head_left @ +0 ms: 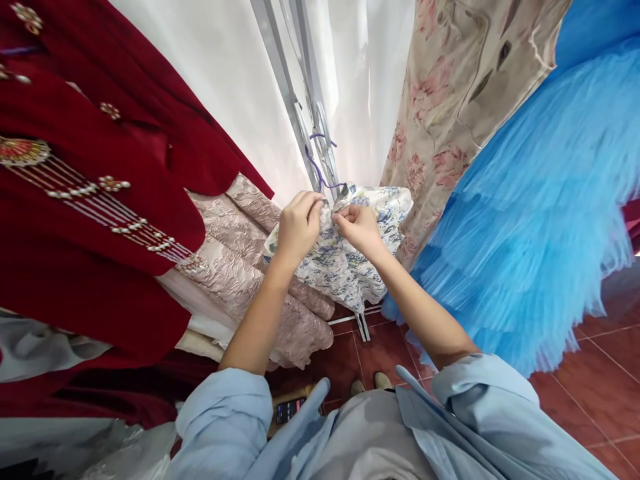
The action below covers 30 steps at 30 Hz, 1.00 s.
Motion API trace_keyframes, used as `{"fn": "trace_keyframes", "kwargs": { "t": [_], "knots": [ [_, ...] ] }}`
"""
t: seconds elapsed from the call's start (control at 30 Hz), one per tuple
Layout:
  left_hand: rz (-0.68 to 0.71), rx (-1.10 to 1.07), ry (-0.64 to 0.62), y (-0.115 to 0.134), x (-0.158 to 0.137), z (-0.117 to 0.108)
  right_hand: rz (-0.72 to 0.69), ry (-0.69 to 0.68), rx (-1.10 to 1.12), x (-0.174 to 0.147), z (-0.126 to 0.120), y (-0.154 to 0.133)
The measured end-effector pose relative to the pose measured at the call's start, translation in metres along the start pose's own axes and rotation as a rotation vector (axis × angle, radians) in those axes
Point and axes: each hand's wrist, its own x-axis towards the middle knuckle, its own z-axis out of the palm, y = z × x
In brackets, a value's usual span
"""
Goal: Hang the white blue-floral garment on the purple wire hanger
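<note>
A white garment with a blue floral print [330,267] hangs in front of me from a purple hanger [320,175] on a grey metal rack [287,73]. My left hand [299,223] pinches the cloth at the left of its neck opening. Close beside it, my right hand [359,227] pinches the right side of the same opening, fingers pressed together. The two hands are a short gap apart, just below the hanger. My fingers hide part of the neckline, so any fastening there cannot be made out.
At left hang a dark red garment with beaded trim [125,153] and a pink textured one [240,253]. To the right are a beige floral dress [435,100] and a blue tulle dress [530,200]. A phone [289,411] lies low near the red tiled floor [575,407].
</note>
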Motion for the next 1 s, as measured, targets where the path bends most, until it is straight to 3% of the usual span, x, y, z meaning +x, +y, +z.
{"fn": "trace_keyframes", "kwargs": {
  "t": [0.1,0.17,0.23,0.33,0.47,0.53,0.6,0.67,0.73,0.83,0.9,1.0],
  "knots": [
    [-0.107,-0.026,0.219,-0.011,0.003,-0.019,0.117,-0.03,-0.198,-0.024,0.011,0.05],
    [-0.172,-0.087,0.308,-0.032,0.002,-0.036,0.284,-0.023,-0.292,-0.056,0.016,0.086],
    [-0.243,-0.179,0.277,-0.061,-0.006,-0.052,0.369,-0.022,-0.291,-0.089,0.019,0.118],
    [-0.474,-0.376,0.244,-0.112,-0.031,-0.061,0.427,-0.05,-0.238,-0.125,0.021,0.146],
    [-0.797,-0.599,0.355,-0.15,-0.075,-0.039,0.426,-0.081,-0.069,-0.14,0.022,0.148],
    [-1.054,-0.837,0.405,-0.144,-0.099,-0.014,0.367,-0.061,0.002,-0.14,0.024,0.14],
    [-1.243,-1.082,0.432,-0.122,-0.124,0.016,0.243,-0.057,0.0,-0.139,0.027,0.128],
    [-1.2,-1.194,0.387,-0.09,-0.146,0.044,0.069,-0.099,-0.053,-0.136,0.032,0.116],
    [-1.014,-1.146,0.258,-0.057,-0.161,0.064,-0.029,-0.188,-0.113,-0.135,0.036,0.105],
    [-0.673,-0.854,-0.018,-0.021,-0.163,0.078,0.064,-0.382,-0.134,-0.136,0.029,0.091],
    [-0.479,-0.739,-0.195,-0.006,-0.158,0.082,0.11,-0.507,-0.107,-0.141,0.011,0.081],
    [-0.324,-0.808,-0.469,0.01,-0.163,0.092,0.044,-0.741,-0.138,-0.146,-0.035,0.061]
  ]
}}
